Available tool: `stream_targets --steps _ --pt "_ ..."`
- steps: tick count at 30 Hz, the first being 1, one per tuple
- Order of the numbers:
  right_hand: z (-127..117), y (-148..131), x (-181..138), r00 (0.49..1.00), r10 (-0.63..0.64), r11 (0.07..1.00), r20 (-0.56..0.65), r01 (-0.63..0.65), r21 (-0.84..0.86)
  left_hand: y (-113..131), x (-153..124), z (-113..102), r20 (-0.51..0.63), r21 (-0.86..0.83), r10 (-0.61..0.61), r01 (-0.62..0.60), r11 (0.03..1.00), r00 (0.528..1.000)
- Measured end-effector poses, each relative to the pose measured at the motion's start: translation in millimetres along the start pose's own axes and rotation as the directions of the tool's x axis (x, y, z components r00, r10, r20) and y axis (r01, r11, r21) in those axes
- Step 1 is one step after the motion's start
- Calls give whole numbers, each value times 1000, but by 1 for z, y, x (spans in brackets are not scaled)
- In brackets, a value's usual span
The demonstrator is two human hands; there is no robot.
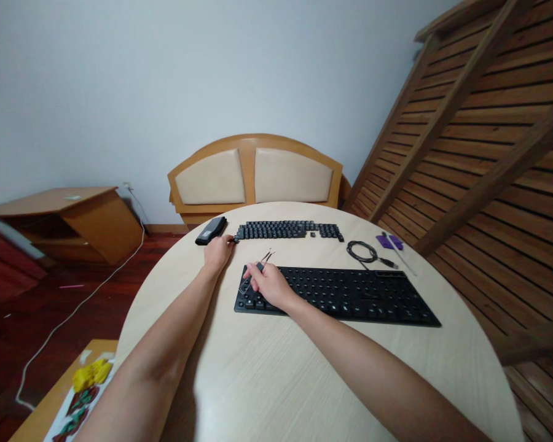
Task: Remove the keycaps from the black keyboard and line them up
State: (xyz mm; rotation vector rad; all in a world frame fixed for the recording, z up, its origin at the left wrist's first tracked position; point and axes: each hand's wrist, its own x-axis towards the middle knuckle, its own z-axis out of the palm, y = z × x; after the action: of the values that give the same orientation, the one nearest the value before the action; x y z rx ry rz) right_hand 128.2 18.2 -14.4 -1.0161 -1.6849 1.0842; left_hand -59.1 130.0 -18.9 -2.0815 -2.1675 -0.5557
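Observation:
A black keyboard [350, 294] lies across the round pale table [267, 380]. My right hand [270, 285] rests on its left end, closed round a wire keycap puller [263, 261] whose prongs point away from me. Behind the keyboard, several loose black keycaps [288, 230] are laid out in rows. My left hand [218, 252] reaches to the left end of those rows, fingers curled and pinching a keycap [235, 239] there.
A black pouch-like object [211, 230] lies left of the keycap rows. A coiled black cable [366, 252] and purple tools [389, 241] sit at the right. A padded headboard [253, 175] stands behind the table, slatted wood [483, 135] at right, a low cabinet [69, 221] at left.

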Motion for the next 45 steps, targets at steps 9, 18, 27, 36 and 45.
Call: stream_targets --steps 9,18,27,36,45 --pt "1 3 0 1000 -15 999 9 15 -29 0 -1 1 -3 5 -4 4 1000 1000" --pt "0 -1 -1 1000 -16 999 11 17 -40 2 -3 -4 -4 -22 36 -36 999 999" --pt "-2 1 -1 999 8 1000 -51 -8 5 12 -26 -16 -35 -154 63 -67 986 997" --pt "-7 0 0 973 42 985 -227 -78 -151 11 -77 -52 270 -515 483 -298 803 833" --pt "-31 7 -4 996 -46 999 78 48 -23 8 -95 -82 301 -578 710 -471 667 637"
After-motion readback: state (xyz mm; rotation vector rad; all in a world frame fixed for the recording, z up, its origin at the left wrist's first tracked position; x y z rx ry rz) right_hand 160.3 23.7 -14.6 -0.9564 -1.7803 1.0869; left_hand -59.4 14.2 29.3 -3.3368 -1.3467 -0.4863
